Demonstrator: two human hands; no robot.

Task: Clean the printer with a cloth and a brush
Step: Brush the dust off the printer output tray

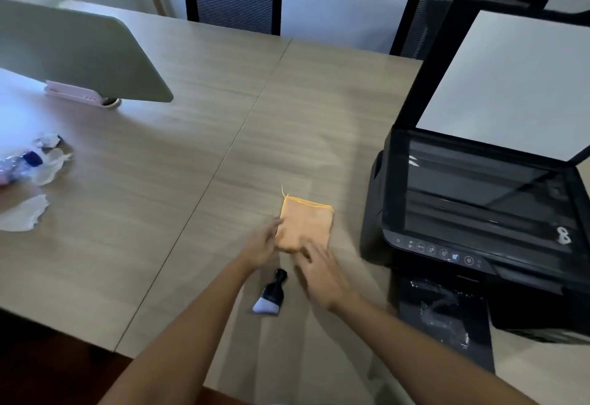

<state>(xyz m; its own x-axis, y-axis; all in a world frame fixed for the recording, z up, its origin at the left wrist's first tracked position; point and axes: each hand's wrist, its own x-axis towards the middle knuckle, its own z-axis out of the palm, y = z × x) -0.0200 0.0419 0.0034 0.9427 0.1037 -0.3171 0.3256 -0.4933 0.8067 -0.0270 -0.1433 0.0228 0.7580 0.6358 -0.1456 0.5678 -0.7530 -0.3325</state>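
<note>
Now both hands — left hand [261, 246], right hand [321, 273] — open-fingered at the orange cloth [306, 224]

Both bare forearms reach in from six o'clock and converge toward twelve. The left hand [262, 245] is open, palm turned inward, fingers pointing to one o'clock. The right hand [321, 273] is open too, palm down, fingers spread toward eleven o'clock. Both are motion-blurred and close together.

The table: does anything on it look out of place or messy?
Yes. At the left edge of the table, a plastic bottle lies on its side among crumpled wrappers, like litter. The cloth and brush look orderly.
</note>
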